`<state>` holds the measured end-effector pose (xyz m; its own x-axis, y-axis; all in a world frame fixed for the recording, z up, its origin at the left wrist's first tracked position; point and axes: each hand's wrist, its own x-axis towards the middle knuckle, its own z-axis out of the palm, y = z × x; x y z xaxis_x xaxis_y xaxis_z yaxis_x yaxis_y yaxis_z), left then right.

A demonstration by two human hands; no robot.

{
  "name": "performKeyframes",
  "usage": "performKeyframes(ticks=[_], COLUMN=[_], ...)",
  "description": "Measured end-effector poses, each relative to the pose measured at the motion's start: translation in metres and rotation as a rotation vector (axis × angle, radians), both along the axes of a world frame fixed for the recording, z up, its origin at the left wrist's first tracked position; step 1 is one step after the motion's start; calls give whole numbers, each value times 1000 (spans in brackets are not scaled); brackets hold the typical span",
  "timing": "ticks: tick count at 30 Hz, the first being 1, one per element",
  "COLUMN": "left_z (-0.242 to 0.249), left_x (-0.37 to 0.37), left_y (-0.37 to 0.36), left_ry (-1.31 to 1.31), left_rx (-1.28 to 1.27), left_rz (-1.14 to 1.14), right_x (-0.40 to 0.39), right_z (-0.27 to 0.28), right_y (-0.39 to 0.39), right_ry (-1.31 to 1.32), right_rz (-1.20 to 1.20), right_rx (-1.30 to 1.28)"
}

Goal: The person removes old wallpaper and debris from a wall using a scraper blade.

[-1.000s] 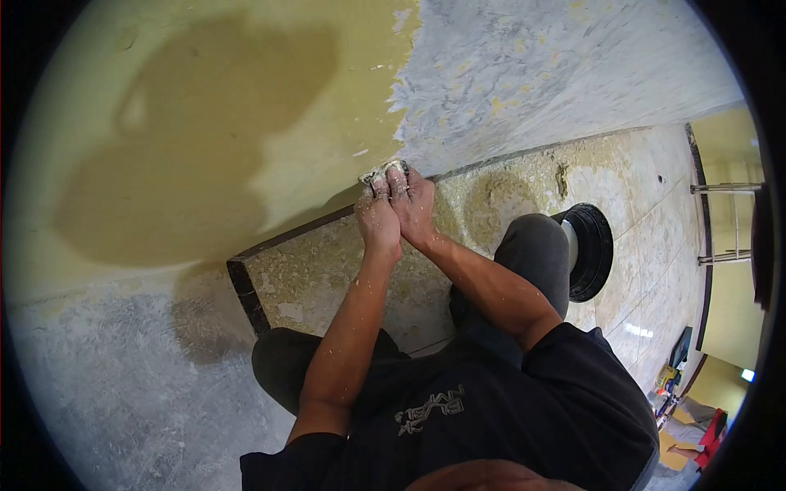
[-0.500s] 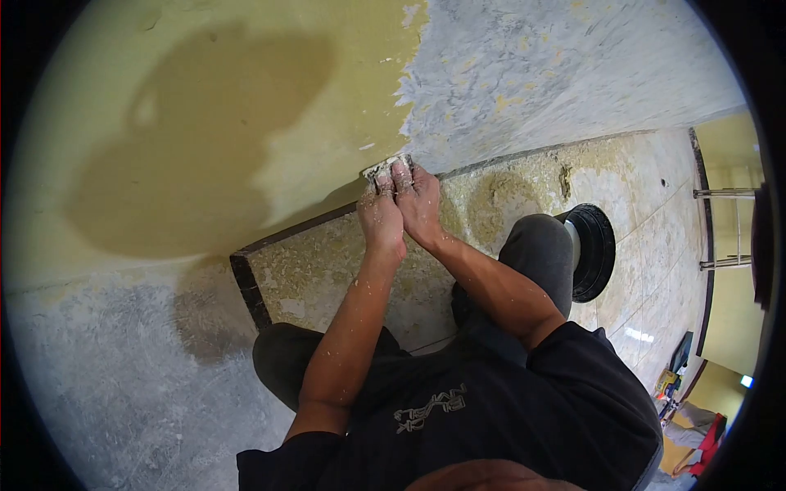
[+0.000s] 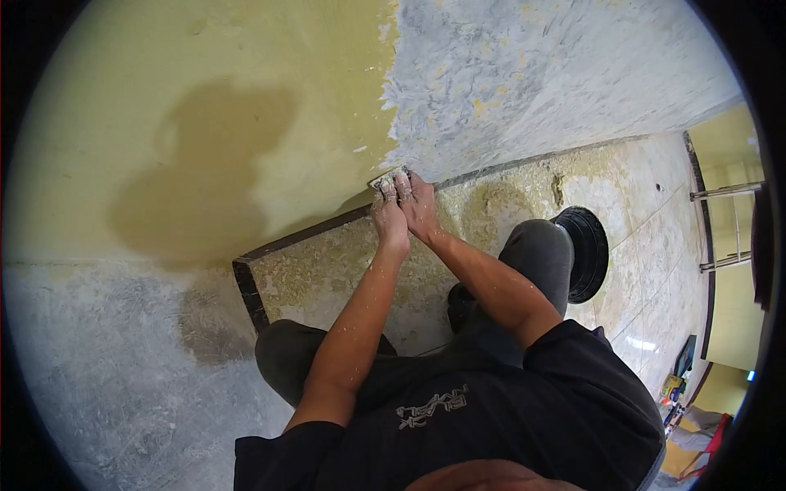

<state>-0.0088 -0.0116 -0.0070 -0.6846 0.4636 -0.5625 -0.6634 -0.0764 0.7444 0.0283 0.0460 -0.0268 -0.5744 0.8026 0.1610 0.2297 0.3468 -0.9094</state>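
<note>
Low on the wall, just above the dark skirting strip, my two hands press together on a flat, putty-crusted scraper. My left hand is closed on the scraper, its fingers dusted with pale flakes. Against it lies my right hand, with fingers gripping the same scraper from the right. Most of the tool is hidden under the fingers. Its edge meets the yellow paint close to the ragged border with the bare grey wall.
Paint flakes and crumbs cover the floor tiles between wall and knees. A black round tub stands beside my right knee. Further right are a metal rack and some small items. Part of another person shows at lower right.
Both hands and the scraper sit slightly lower in view, still together against the wall. The view has shifted a little, and my shadow on the wall appears smaller.
</note>
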Motion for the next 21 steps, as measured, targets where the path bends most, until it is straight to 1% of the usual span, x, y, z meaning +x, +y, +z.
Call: performKeyframes(ticks=[1, 2, 4, 8, 11, 13, 14, 16, 17, 19, 20, 21], left_z=[-8, -17, -20, -22, -15, 11, 15, 16, 17, 13, 14, 9], left_x=[-4, -5, -6, -7, -10, -7, -7, -10, -14, -16, -15, -16], left_y=[3, 4, 7, 3, -1, -7, -8, -7, -2, -6, -8, -2], left_ry=[14, 19, -24, -4, -42, 49, 39, 47, 47, 203, 210, 263], left_rx=[71, 72, 104, 104, 147, -17, -20, 91, 93, -47, -49, -98], left_rz=[20, 22, 59, 35, 50, -1, -4, 29, 30, -25, -19, -17], right_x=[-3, -3, -2, -4, -5, -4, -3, -4, -9, -13, -11, -11], right_z=[0, 0, 5, 1, 10, 17, 23, 46, 44, 34, 31, 33], right_y=[2, 3, 3, 0, -5, -9, -9, -7, -1, 0, -6, -7], right_ry=[-23, -18, -127, -160, -124, -111, -120, -84, -84, -2, 6, 40], right_rz=[-28, -26, 24, -11, -9, -38, -40, 52, 53, 18, 23, -27], right_rx=[73, 73, -38, -29, -95, -64, -67, 87, 89, 393, 391, 214])
